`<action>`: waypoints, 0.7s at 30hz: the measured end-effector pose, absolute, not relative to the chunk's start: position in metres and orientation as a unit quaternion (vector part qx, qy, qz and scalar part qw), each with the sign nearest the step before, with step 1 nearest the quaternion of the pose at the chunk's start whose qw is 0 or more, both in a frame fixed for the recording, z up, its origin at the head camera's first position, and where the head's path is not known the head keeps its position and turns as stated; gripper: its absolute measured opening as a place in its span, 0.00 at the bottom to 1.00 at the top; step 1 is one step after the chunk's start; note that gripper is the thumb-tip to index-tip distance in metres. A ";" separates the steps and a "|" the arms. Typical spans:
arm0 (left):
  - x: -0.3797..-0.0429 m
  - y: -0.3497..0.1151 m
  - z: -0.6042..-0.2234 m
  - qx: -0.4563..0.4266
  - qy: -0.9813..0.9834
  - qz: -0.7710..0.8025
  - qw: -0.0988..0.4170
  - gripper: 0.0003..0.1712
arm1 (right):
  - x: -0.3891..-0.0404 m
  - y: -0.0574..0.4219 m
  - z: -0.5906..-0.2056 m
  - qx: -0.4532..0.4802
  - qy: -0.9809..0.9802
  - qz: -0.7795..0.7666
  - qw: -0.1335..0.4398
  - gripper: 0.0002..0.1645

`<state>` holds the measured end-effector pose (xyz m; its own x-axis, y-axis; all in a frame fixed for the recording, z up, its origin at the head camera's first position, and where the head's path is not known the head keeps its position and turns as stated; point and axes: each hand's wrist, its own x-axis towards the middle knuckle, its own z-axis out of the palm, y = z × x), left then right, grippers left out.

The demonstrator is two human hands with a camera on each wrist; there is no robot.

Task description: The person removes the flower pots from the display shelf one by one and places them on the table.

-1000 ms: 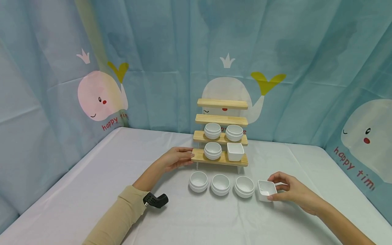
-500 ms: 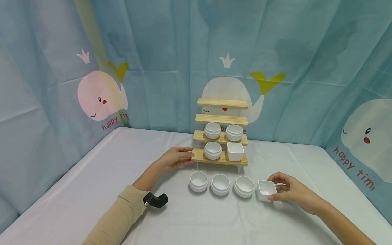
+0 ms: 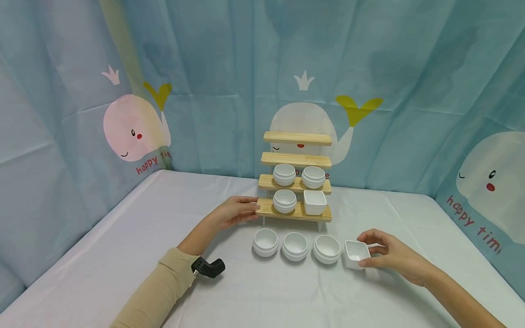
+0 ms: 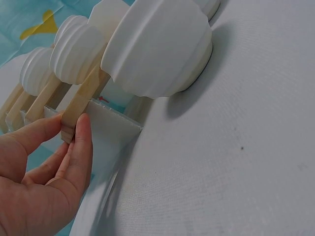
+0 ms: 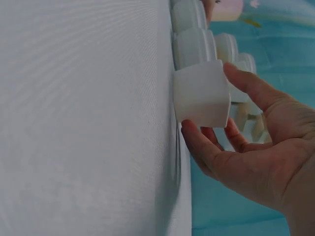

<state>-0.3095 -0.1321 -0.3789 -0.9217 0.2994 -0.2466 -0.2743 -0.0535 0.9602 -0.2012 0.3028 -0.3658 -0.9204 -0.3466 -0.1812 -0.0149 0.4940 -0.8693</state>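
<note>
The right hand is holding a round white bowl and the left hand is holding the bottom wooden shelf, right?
Not quite: the right hand holds a square white bowl, not a round one, as the head view shows. The left hand does hold the bottom wooden shelf.

This looks like a small nook made with cloth, though I can't tell what building it is in. Blue curtains [image 3: 221,59] hang like walls in front of the left hand [image 3: 234,213] and the right hand [image 3: 391,256], and on both sides of them. A pink whale [image 3: 131,125] smiles far past the left hand. A white whale [image 3: 303,116] is ahead, between the hands. A smooth white table [image 3: 262,296] is under both hands.
</note>
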 end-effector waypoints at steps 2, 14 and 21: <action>-0.310 -0.132 -0.379 0.011 0.659 0.726 0.197 0.30 | -0.202 0.303 -0.365 -0.107 0.848 -0.491 0.168 0.39; -0.310 -0.133 -0.380 0.021 0.657 0.728 0.198 0.30 | -0.201 0.308 -0.360 -0.121 0.848 -0.493 0.150 0.41; -0.310 -0.133 -0.380 0.029 0.651 0.732 0.198 0.30 | -0.199 0.308 -0.355 -0.129 0.847 -0.499 0.133 0.39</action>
<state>-0.3100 -0.1329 -0.3801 -0.9200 0.3279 -0.2146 -0.2512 -0.0731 0.9652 -0.1994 0.3083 -0.3554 -0.9314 -0.3512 -0.0957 -0.0863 0.4686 -0.8792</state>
